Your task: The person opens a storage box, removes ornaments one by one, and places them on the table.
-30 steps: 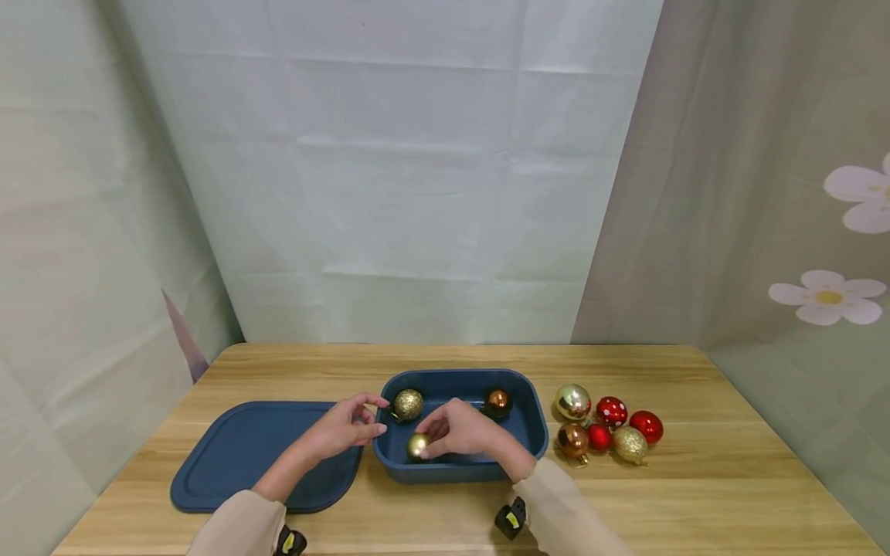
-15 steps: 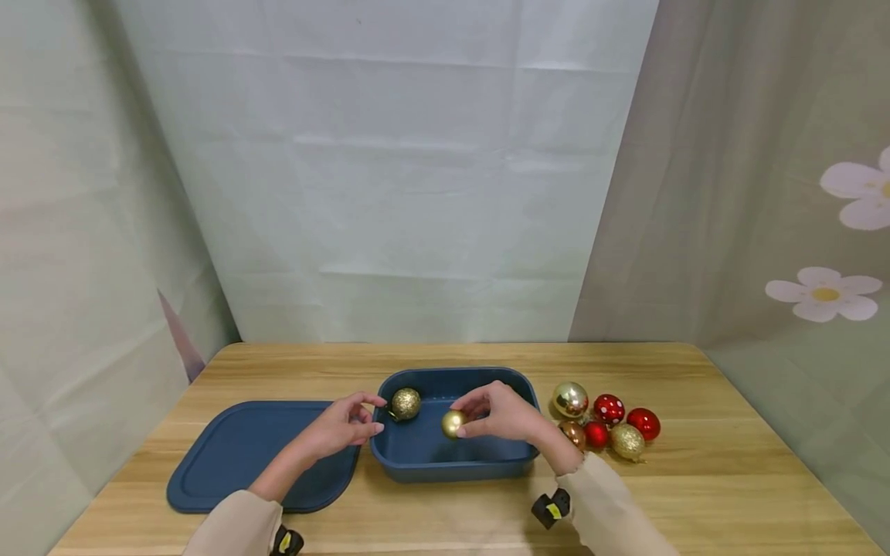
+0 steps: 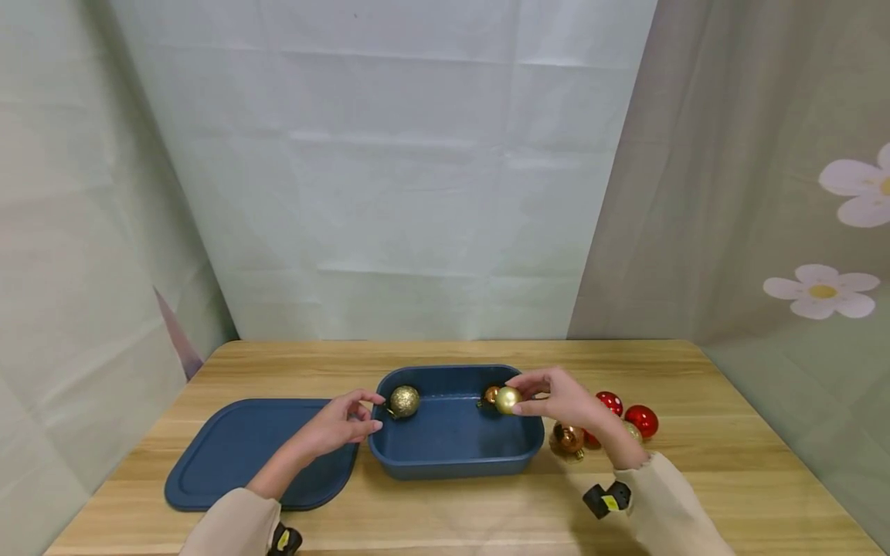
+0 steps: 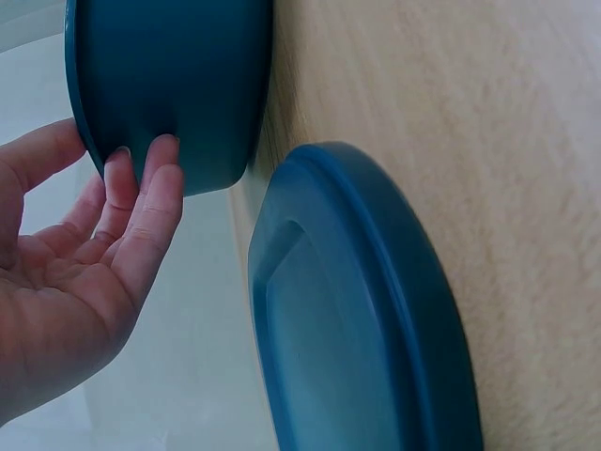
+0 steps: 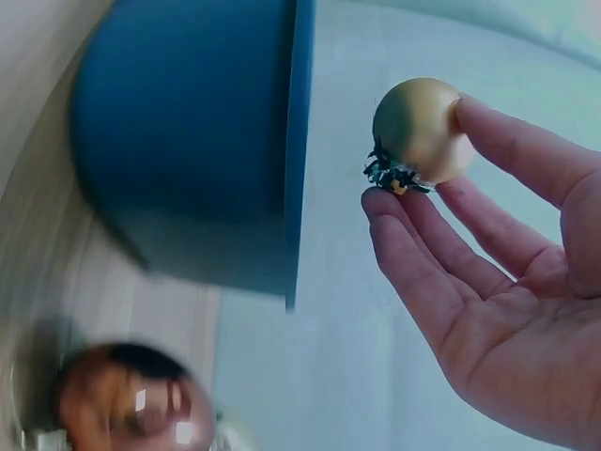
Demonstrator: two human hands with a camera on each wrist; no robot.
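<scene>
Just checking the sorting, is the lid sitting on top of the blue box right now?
No, the lid lies flat on the table beside the open blue box.

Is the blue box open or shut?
Open: the box has no cover, and its lid lies flat on the table beside it.

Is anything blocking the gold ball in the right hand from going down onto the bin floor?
Nothing visible. The right hand pinches the gold ball above the blue bin's right end; the floor below is bare, with a copper ball just behind it.
</scene>
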